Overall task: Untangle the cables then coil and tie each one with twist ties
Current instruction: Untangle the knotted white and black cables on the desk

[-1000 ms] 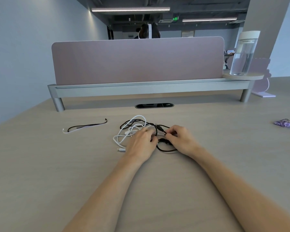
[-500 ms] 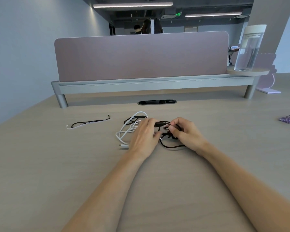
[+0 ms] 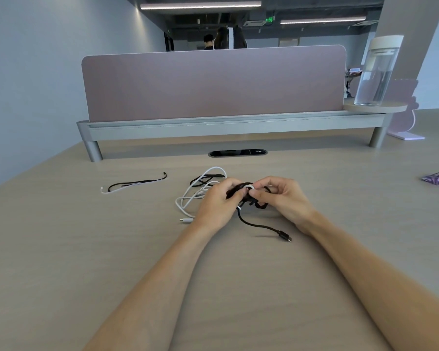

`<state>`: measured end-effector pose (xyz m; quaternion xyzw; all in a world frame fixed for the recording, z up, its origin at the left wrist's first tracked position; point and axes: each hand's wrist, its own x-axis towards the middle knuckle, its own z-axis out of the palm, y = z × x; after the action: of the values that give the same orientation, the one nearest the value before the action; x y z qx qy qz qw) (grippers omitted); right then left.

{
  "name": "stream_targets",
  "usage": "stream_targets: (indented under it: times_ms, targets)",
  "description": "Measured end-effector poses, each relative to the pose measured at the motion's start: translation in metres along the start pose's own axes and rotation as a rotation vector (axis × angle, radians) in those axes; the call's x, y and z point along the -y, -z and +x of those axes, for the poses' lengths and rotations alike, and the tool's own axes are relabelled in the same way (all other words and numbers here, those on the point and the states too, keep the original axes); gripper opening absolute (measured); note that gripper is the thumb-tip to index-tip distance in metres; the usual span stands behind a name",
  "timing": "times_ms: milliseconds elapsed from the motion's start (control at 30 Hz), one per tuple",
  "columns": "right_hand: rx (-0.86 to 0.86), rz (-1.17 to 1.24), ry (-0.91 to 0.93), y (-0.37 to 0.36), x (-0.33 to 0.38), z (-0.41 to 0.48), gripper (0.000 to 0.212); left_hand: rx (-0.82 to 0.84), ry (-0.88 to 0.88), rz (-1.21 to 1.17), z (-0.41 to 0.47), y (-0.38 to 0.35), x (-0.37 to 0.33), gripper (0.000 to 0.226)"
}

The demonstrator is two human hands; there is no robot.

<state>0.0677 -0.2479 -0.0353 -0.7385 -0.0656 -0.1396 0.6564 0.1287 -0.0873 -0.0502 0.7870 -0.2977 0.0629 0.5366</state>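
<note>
A white cable (image 3: 191,198) and a black cable (image 3: 257,225) lie tangled together in the middle of the table. My left hand (image 3: 216,203) and my right hand (image 3: 281,198) meet over the knot and both pinch it, a small white loop showing between the fingertips. The black cable's free end trails toward me and ends in a plug (image 3: 285,236) on the table. The white cable's loops and plug (image 3: 185,220) lie to the left of my left hand. Two twist ties (image 3: 134,184), one black and one white, lie together farther left.
A pink divider panel (image 3: 213,82) on a grey rail (image 3: 226,125) crosses the back of the table. A clear water bottle (image 3: 375,72) stands on a round shelf at the right. A purple wrapper (image 3: 437,178) lies at the far right. A cable port (image 3: 237,152) sits behind the cables.
Both hands have lifted the knot slightly and closed on it. The black cable's end with its plug has come free and now lies stretched toward me.
</note>
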Motion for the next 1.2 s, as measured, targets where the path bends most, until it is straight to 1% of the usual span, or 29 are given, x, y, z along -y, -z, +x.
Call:
stream_targets:
  times_ms: [100, 233, 300, 367, 433, 500, 567, 633, 733, 800, 900, 1000, 1100, 1200]
  targets:
    - [-0.031, -0.068, 0.020, -0.002, -0.002, 0.000, 0.011, -0.011, -0.002, 0.027, -0.001, -0.001, 0.000, 0.008]
    - [-0.073, -0.170, 0.104, -0.003, -0.006, 0.002, 0.004, -0.054, -0.004, 0.068, -0.001, -0.001, -0.001, 0.018]
    - [-0.107, -0.252, 0.125, -0.003, -0.005, 0.002, 0.003, -0.061, -0.014, 0.099, -0.002, -0.001, -0.003, 0.017]
    - [-0.164, -0.344, 0.153, -0.004, -0.005, 0.001, 0.007, -0.048, -0.030, 0.138, -0.003, -0.001, -0.005, 0.015]
    - [-0.200, -0.484, 0.184, -0.005, -0.006, -0.001, 0.008, -0.037, -0.042, 0.206, -0.005, -0.001, -0.007, 0.015]
    - [-0.191, -0.693, 0.208, -0.007, -0.008, -0.002, 0.005, -0.044, -0.044, 0.323, -0.005, -0.003, -0.008, 0.017]
    - [-0.194, -0.817, 0.217, -0.009, -0.008, -0.002, 0.009, -0.059, -0.034, 0.355, -0.005, -0.003, -0.008, 0.017]
    - [-0.213, -0.812, 0.224, -0.010, -0.007, -0.001, 0.008, -0.049, -0.006, 0.253, -0.003, -0.002, -0.006, 0.014]
    - [-0.197, -0.709, 0.240, -0.008, -0.008, 0.000, 0.004, -0.017, 0.019, 0.065, 0.000, 0.000, -0.001, 0.009]
    - [-0.174, -0.666, 0.311, -0.007, -0.008, -0.001, 0.012, 0.007, 0.009, 0.063, 0.001, 0.001, 0.001, 0.010]
    - [-0.197, -0.721, 0.414, -0.009, -0.011, -0.001, 0.018, 0.020, -0.010, 0.103, 0.002, 0.001, 0.003, 0.014]
    - [-0.256, -0.778, 0.450, -0.010, -0.013, 0.001, 0.017, 0.021, 0.000, 0.090, 0.004, 0.001, 0.004, 0.016]
    - [-0.273, -0.729, 0.484, -0.014, -0.012, 0.001, 0.016, 0.025, -0.006, 0.020, 0.003, 0.001, 0.003, 0.019]
    - [-0.273, -0.712, 0.431, -0.015, -0.011, 0.001, 0.011, 0.008, -0.019, -0.048, 0.003, 0.001, 0.004, 0.024]
